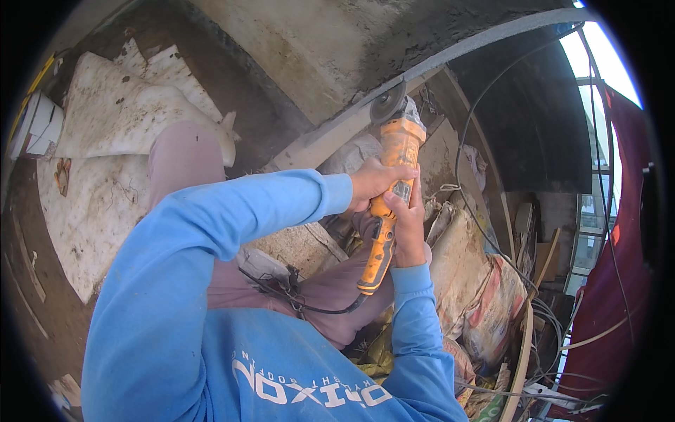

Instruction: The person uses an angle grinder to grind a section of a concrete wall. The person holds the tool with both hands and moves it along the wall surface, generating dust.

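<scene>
Both of my hands are closed around an orange angle grinder (401,145), which points up and away from me. My left hand (367,183) wraps the body from the left side, near its middle. From below and to the right, my right hand (409,228) grips it lower down, by the rear handle. The grinder's dark round disc (385,107) is at the edge of a large grey panel (295,46); whether it touches the edge I cannot tell. A black cord (327,310) runs from the handle's end across my lap.
Dirty white sheeting (133,112) covers the floor at left. Crumpled sacks (464,274) and debris lie to the right beneath a hanging black cable (460,162). A dark curved panel (524,105) stands at upper right, with a dark red sheet (612,281) beyond it.
</scene>
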A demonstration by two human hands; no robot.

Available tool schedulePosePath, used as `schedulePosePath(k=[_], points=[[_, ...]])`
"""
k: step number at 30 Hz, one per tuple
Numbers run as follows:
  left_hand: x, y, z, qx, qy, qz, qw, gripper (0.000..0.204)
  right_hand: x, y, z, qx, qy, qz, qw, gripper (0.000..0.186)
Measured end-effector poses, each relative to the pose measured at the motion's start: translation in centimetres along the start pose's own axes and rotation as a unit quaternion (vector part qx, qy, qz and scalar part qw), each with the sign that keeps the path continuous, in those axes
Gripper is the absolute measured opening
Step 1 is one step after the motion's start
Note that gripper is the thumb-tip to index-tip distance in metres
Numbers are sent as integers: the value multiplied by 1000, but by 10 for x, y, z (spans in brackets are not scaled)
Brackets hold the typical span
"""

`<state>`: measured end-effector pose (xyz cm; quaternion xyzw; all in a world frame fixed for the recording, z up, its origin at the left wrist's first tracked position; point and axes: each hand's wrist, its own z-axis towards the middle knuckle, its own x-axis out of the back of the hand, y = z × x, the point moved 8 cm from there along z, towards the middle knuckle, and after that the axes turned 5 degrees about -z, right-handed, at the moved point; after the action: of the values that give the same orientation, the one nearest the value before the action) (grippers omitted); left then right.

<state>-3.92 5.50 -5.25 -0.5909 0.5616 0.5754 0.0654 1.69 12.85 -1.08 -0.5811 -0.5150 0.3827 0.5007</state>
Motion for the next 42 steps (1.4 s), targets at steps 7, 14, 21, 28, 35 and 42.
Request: schedulePosePath(k=[7, 14, 21, 28, 35, 42], points=[[-4, 8, -1, -18, 7, -16, 1000, 62, 3, -1, 3, 0, -4, -11, 1000, 101], [10, -15, 3, 24, 17, -5, 1000, 61, -1, 9, -5, -26, -5, 1, 1000, 100], [26, -44, 11, 57, 27, -34, 997, 58, -7, 21, -13, -62, -18, -15, 998, 90], [30, -49, 18, 39, 33, -31, 998, 65, -4, 27, -9, -51, -15, -5, 999, 92], [22, -37, 12, 26, 15, -25, 999, 64, 0, 22, -6, -30, -1, 6, 1000, 99], [13, -23, 3, 19, 18, -9, 1000, 57, -2, 16, -7, -20, -2, -3, 1000, 96]])
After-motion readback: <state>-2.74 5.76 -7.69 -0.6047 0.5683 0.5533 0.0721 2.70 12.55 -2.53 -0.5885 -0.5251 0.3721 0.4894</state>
